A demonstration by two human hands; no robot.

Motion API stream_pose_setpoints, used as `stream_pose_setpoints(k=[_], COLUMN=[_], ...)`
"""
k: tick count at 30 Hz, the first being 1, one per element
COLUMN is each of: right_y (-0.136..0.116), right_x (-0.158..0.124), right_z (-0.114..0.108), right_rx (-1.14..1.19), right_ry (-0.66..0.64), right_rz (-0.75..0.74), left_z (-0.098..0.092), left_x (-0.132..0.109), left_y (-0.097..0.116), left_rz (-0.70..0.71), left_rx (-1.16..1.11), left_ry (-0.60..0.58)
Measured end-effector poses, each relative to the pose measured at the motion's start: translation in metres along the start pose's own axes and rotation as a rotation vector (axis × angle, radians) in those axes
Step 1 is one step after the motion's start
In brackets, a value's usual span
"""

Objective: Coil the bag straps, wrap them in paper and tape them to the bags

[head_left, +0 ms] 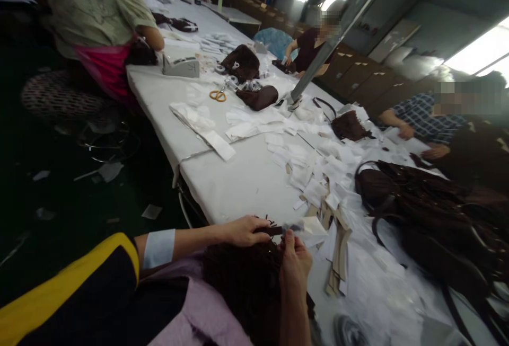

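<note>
Left hand [248, 232] and right hand [295, 256] pinch a dark brown strap [275, 231], thumbs against fingers

Windows [481, 49] beyond the surface [222, 192] are glaring white. The floor [119, 203] left of it is lying in gloom. Blur is softening the bags [421, 197] along its right.

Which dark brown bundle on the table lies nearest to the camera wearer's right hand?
The large bundle with long straps, at the picture's right edge; the small bundle beyond it and the rounded bundle by the scissors lie farther away.
</note>
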State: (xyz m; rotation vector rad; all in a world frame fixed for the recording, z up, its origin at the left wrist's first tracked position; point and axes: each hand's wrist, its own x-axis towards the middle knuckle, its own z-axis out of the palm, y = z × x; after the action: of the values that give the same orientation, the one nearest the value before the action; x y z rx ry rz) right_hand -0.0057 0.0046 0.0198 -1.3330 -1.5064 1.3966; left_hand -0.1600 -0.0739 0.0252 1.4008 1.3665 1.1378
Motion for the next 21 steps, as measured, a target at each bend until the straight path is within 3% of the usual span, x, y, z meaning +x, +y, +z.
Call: stream_pose_setpoints(k=[3, 7, 16, 21], right_y=[-0.006, -0.006, 0.005, 0.012], right_x=[-0.008, -0.019, -0.022, -0.023], right_z=[0.009, 0.021, 0.015, 0.019], right_rx=[0.015, 0.021, 0.131, 0.047], right_ry=[-0.122, -0.235, -0.113, -0.125], right_rz=[0.076, 0.094, 0.140, 0.086], left_z=[0.003, 0.008, 0.002, 0.003], left_x=[-0.015, -0.013, -0.005, -0.017], left_y=[-0.006, -0.011, -0.005, -0.021], left_rz=[-0.051, -0.072, -0.006, -0.084], left_rx=[-0.045, -0.071, -0.059, -0.079], left_ry=[0.077, 0.124, 0.043, 0.117])
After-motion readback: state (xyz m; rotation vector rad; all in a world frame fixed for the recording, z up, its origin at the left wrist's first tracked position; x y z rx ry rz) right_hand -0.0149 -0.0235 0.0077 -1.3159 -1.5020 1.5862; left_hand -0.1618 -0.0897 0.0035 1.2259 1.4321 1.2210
